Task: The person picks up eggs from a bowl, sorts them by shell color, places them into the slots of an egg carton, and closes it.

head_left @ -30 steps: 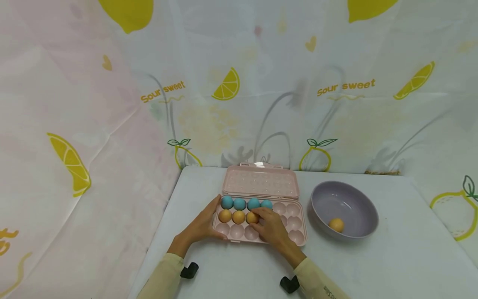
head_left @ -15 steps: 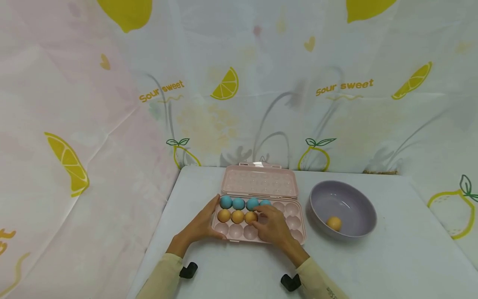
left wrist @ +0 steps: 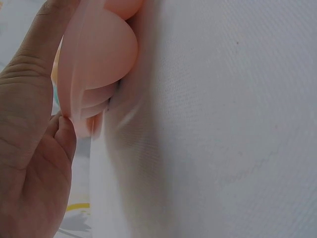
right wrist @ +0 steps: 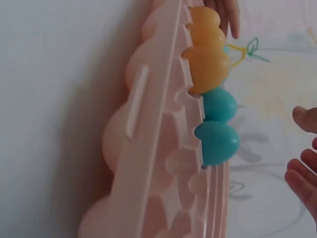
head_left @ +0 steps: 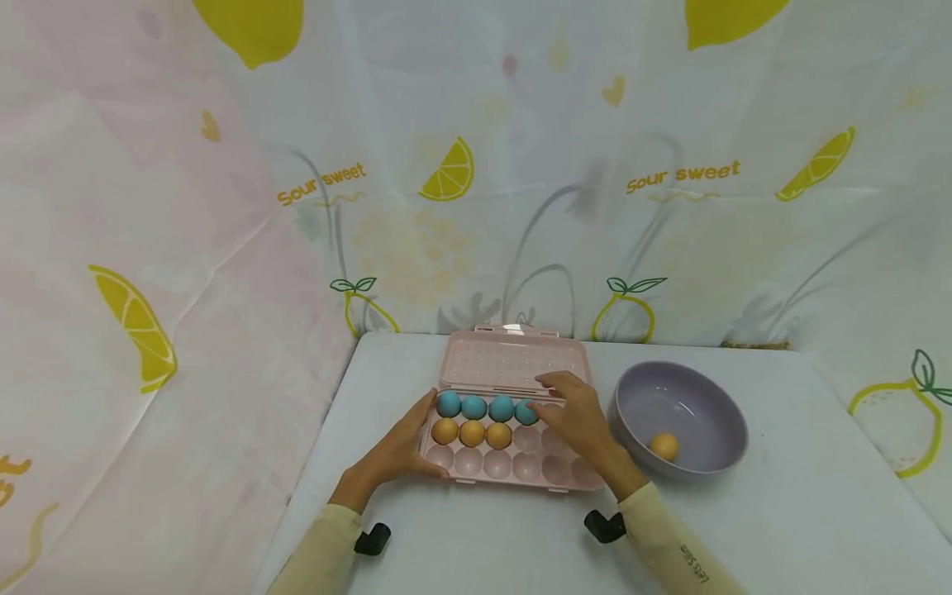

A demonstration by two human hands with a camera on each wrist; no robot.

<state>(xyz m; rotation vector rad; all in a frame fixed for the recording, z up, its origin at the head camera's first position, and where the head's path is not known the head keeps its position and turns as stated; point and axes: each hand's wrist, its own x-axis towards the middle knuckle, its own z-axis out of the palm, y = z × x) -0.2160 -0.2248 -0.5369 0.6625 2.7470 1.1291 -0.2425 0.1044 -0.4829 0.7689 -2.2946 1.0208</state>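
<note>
A pink egg box [head_left: 526,465] lies with its lid [head_left: 506,364] folded back. Blue eggs [head_left: 473,407] fill part of the far row, with three orange eggs [head_left: 472,433] in the middle row; the cups seen in the near row hold none. At the box's left end, my left hand [head_left: 397,446] holds the edge, thumb at the front corner and fingers at the back. In the left wrist view, this hand [left wrist: 32,139] meets the pink rim [left wrist: 74,69]. My right hand [head_left: 583,421] hovers over the right part of the box, fingers apart, holding nothing; the right wrist view shows its fingers [right wrist: 304,173] separated from the eggs.
A purple bowl [head_left: 706,413] stands right of the box, with one orange egg [head_left: 664,447] inside. The white table [head_left: 476,545] meets a lemon-print cloth [head_left: 521,207] at the back and left.
My right hand lets go of the third orange egg in the middle row and rises to the right, its fingers spreading. The left hand stays at the box.
</note>
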